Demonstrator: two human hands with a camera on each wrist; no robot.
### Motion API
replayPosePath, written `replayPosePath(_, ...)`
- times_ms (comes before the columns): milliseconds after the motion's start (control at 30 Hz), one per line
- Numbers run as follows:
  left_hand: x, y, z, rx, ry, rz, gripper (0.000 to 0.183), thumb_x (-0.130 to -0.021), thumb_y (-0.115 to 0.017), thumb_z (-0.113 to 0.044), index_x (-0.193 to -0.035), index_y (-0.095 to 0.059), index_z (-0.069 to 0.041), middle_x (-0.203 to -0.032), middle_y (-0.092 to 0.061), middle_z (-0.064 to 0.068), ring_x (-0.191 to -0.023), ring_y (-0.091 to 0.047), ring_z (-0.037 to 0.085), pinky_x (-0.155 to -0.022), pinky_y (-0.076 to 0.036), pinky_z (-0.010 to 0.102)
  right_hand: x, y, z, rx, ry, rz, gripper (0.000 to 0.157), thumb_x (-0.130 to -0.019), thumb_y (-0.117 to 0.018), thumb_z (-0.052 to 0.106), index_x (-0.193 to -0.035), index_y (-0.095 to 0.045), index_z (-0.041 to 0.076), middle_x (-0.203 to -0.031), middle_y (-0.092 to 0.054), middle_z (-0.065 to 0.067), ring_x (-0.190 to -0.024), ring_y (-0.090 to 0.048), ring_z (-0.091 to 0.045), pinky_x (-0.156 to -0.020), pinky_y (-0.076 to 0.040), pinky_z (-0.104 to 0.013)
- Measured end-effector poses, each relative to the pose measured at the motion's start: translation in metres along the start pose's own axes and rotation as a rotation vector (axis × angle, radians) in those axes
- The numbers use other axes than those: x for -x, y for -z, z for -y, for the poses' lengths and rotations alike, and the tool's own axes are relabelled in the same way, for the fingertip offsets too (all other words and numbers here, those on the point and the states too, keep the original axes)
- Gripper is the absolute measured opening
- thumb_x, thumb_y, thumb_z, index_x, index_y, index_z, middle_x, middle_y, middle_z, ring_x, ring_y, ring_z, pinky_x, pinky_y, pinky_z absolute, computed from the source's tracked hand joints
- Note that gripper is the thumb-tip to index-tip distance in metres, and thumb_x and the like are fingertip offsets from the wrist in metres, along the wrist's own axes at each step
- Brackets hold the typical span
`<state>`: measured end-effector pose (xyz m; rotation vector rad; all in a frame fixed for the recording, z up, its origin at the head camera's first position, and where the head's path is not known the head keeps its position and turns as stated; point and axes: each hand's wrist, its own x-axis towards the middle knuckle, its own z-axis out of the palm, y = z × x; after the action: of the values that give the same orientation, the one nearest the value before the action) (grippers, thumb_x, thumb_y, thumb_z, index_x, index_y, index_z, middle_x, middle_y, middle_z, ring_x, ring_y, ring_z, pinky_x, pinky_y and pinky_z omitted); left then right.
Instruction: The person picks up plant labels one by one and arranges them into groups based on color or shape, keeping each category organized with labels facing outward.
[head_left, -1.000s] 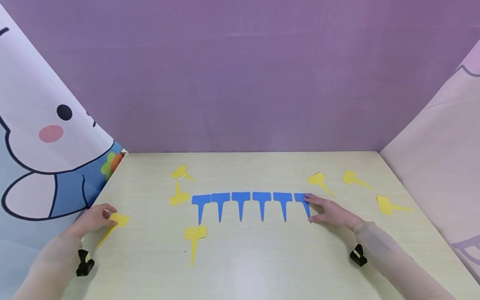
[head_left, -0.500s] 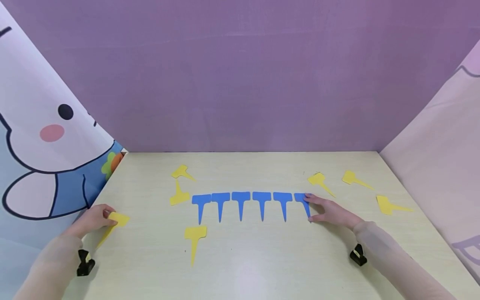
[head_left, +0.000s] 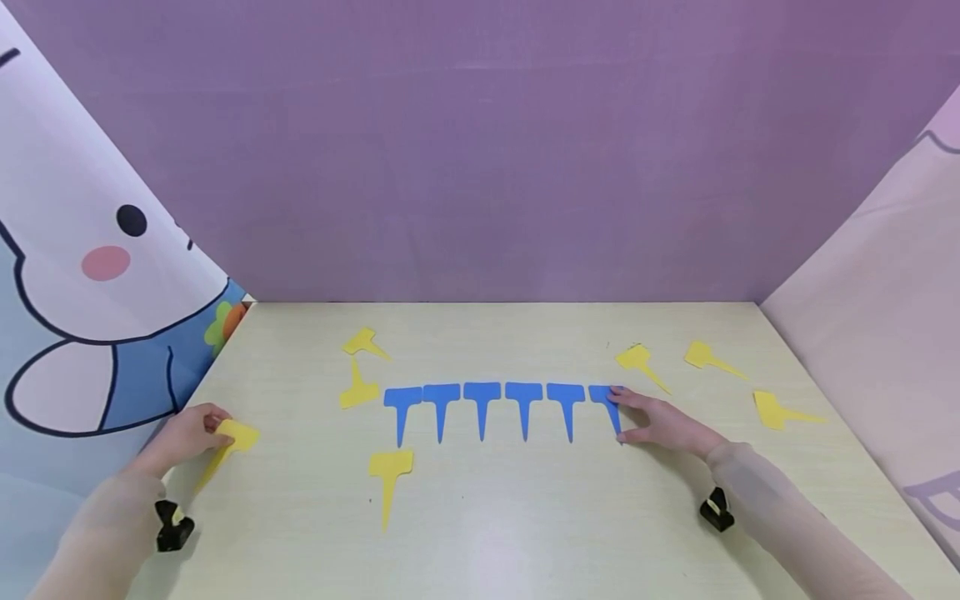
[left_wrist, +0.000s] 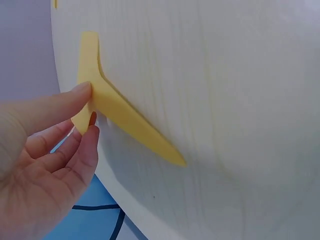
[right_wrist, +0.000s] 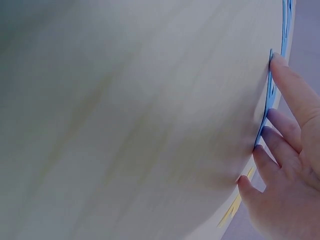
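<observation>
My left hand (head_left: 187, 435) pinches a yellow T-shaped plant label (head_left: 240, 435) at the table's left side. In the left wrist view, the thumb lies on top of the yellow label (left_wrist: 112, 100) near where head meets stem, with fingers curled beneath. Its pointed stem angles down toward the tabletop. My right hand (head_left: 667, 423) rests on the rightmost blue T-shaped plant label (head_left: 602, 395), its fingers spread along it and partly covering it. That label ends a row of several blue labels (head_left: 523, 392), heads away from me, stems toward me.
Loose yellow labels lie about the pale table (head_left: 495, 517): one (head_left: 390, 467) before the row, two at back left, including one label (head_left: 360, 395), and three at right, including one label (head_left: 772, 410). A purple backdrop (head_left: 480, 167) rises behind the table.
The left fingers have drawn in under the yellow label, whose head has risen slightly. My right hand and the blue row have stayed in place.
</observation>
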<state>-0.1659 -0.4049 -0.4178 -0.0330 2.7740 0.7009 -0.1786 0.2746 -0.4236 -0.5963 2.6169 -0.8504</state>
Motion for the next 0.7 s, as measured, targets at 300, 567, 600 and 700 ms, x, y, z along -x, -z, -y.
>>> replayPosePath(300, 0.001, -0.003, -0.009, 0.031, -0.065, -0.035, 0.029, -0.079, -0.059, -0.003, -0.100, -0.052, 0.015, -0.087, -0.056, 0.022, -0.079, -0.052, 0.030, -0.067, -0.047, 0.039, 0.000, 0.000, 0.001, -0.003, 0.003, -0.004, 0.072, -0.077, -0.067, 0.029, -0.134, -0.034, 0.000, -0.143, -0.020, -0.021, -0.129, -0.012, -0.042, -0.101, -0.013, -0.059)
replayPosePath(567, 0.000, -0.005, -0.011, 0.159, -0.055, -0.001, 0.027, -0.083, -0.052, 0.002, -0.104, -0.048, 0.018, -0.084, -0.055, 0.014, -0.072, -0.053, 0.021, -0.062, -0.052, 0.032, 0.000, -0.001, 0.000, 0.009, 0.010, -0.009, 0.073, -0.077, -0.067, 0.030, -0.135, -0.033, -0.001, -0.143, -0.021, -0.021, -0.129, -0.013, -0.041, -0.101, -0.016, -0.056)
replayPosePath(600, 0.000, -0.005, -0.011, 0.182, -0.053, 0.003, 0.027, -0.084, -0.052, 0.002, -0.105, -0.047, 0.019, -0.084, -0.055, 0.014, -0.071, -0.054, 0.020, -0.062, -0.052, 0.032, 0.000, -0.001, 0.000, 0.007, 0.014, -0.009, 0.073, -0.077, -0.067, 0.029, -0.134, -0.033, -0.001, -0.143, -0.021, -0.021, -0.129, -0.013, -0.041, -0.102, -0.016, -0.056)
replayPosePath(700, 0.000, -0.005, -0.012, 0.225, -0.045, 0.010, 0.028, -0.085, -0.051, 0.002, -0.106, -0.045, 0.020, -0.084, -0.055, 0.013, -0.071, -0.055, 0.018, -0.063, -0.053, 0.031, 0.000, -0.001, 0.000, 0.002, 0.024, -0.010, 0.072, -0.078, -0.067, 0.028, -0.134, -0.033, -0.002, -0.142, -0.021, -0.021, -0.129, -0.013, -0.041, -0.102, -0.016, -0.055)
